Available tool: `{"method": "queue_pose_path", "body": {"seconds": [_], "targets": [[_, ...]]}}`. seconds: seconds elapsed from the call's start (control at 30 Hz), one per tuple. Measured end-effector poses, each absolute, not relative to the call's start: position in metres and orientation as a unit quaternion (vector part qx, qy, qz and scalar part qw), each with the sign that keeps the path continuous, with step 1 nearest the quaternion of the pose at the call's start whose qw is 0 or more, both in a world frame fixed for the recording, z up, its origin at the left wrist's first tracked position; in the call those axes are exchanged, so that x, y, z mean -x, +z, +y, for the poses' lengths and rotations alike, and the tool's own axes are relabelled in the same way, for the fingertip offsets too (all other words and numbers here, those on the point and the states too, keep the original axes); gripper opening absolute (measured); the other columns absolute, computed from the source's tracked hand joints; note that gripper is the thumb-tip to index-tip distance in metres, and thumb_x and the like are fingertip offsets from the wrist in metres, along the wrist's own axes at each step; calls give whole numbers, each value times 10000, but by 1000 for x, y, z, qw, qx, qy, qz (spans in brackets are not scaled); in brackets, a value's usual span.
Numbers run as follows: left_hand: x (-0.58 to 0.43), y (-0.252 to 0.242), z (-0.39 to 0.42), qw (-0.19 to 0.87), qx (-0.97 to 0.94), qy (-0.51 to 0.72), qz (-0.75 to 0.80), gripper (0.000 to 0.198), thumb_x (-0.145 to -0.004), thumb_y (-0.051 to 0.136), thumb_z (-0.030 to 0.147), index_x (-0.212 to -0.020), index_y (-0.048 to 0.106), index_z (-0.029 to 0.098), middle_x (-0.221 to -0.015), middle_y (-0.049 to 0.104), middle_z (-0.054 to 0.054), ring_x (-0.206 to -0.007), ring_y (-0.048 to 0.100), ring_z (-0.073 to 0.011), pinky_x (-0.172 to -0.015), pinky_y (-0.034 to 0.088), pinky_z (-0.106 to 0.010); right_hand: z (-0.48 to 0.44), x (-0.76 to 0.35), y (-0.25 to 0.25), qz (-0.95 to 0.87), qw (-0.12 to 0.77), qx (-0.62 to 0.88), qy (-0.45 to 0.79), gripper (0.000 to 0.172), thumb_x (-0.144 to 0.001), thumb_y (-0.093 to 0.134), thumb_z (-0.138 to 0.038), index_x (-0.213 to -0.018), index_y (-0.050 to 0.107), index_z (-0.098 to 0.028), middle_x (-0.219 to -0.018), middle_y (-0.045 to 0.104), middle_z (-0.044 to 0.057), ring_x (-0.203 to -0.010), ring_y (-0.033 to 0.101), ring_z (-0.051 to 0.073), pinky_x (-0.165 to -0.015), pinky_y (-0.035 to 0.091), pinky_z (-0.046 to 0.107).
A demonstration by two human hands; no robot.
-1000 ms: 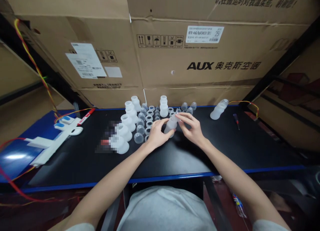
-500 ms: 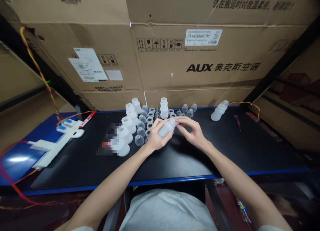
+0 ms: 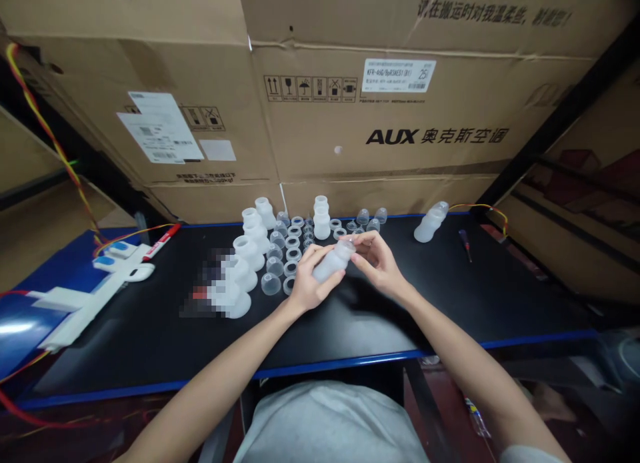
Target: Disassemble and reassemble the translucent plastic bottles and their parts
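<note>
My left hand (image 3: 306, 283) is wrapped round the body of a small translucent white bottle (image 3: 330, 263), held tilted above the black table (image 3: 350, 316). At the bottle's neck, my right hand (image 3: 377, 259) pinches with fingers closed on its top end. Just left of my hands stand several more white bottles (image 3: 249, 249), with clear caps (image 3: 271, 284) and rings (image 3: 294, 254) laid out in rows beside them. One bottle (image 3: 321, 217) stands upright behind my hands.
A finished bottle (image 3: 430, 223) lies at the back right near a small screwdriver (image 3: 465, 244). A white tool with blue buttons (image 3: 107, 266), a red marker (image 3: 161, 241) and wires sit at the left. Cardboard boxes (image 3: 380, 116) wall off the back.
The bottle has tipped from nearly upright to slanted, its base lower in my left hand. My right hand stays at its top. The camera view has shifted slightly.
</note>
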State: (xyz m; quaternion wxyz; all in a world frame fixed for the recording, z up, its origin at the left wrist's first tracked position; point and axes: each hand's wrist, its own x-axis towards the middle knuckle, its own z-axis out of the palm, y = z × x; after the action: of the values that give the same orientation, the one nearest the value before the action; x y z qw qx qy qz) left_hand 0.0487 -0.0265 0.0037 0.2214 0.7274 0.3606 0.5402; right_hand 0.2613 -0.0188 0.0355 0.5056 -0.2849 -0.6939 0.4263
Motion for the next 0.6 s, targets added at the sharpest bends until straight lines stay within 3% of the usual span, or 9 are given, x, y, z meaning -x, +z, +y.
{"method": "queue_pose_path", "body": {"seconds": [0.13,0.2,0.37,0.5,0.6], "targets": [[-48,5,-29,183,-741,543,350,457,-909,770,427,-1317,721,227,-1130,707,-102,-986,686,-266,-899,621,-448,-15,-263,34,-683,505,302,432,676,-932,801,-650,-1405,432,-337,-1324,680,104,-1086,750,229,-965,640,381],[-48,5,-31,160,-753,539,342,445,-915,762,389,-1330,711,237,-1139,709,-107,-995,693,-273,-899,635,-457,-13,-266,36,-689,502,306,424,759,-905,837,-630,-1490,462,-324,-1241,676,80,-1038,733,213,-965,631,367],[-54,3,-32,97,-763,548,330,520,-922,745,297,-1434,650,296,-1170,698,-113,-1011,720,-285,-887,677,-475,-7,-273,37,-723,465,352,371,455,-909,852,-575,-1201,788,-232,-1015,699,47,-909,688,209,-860,605,349],[-55,1,-30,61,-764,545,341,558,-921,741,306,-1468,632,306,-1176,682,-122,-1008,730,-292,-879,699,-484,-3,-268,29,-706,469,385,364,423,-905,848,-591,-1078,782,-211,-931,749,37,-826,671,208,-780,573,335],[-52,1,-29,48,-760,546,350,538,-924,747,309,-1450,645,277,-1220,657,-142,-1026,729,-287,-894,698,-478,-4,-267,28,-715,472,375,354,439,-939,811,-596,-1143,767,-209,-994,754,49,-877,678,218,-835,572,348]]}}
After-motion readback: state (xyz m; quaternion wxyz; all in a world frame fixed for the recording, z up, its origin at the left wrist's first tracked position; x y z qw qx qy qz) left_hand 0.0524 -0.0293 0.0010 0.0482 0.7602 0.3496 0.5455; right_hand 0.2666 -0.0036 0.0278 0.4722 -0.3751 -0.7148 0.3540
